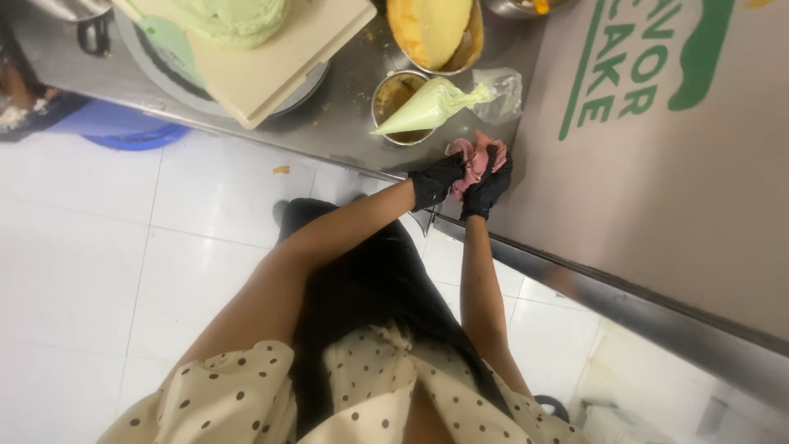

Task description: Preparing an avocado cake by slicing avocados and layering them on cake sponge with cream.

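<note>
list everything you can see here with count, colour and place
pink lump: 1, pink, squeezed between both gloved hands at the counter edge
piping bag: 1, clear with pale green filling, lying across a tin
tin: 1, metal, on the counter beside the hands
cake: 1, pale green, on a board at top
board: 1, cream, on a round stand
yellow cake: 1, yellow, in a pan at top centre
box: 1, grey-brown with green print, right
counter: 1, steel, across the top
floor: white tiles, left and below
left hand: 1, black glove, gripping the lump
right hand: 1, black glove, gripping the lump
</note>
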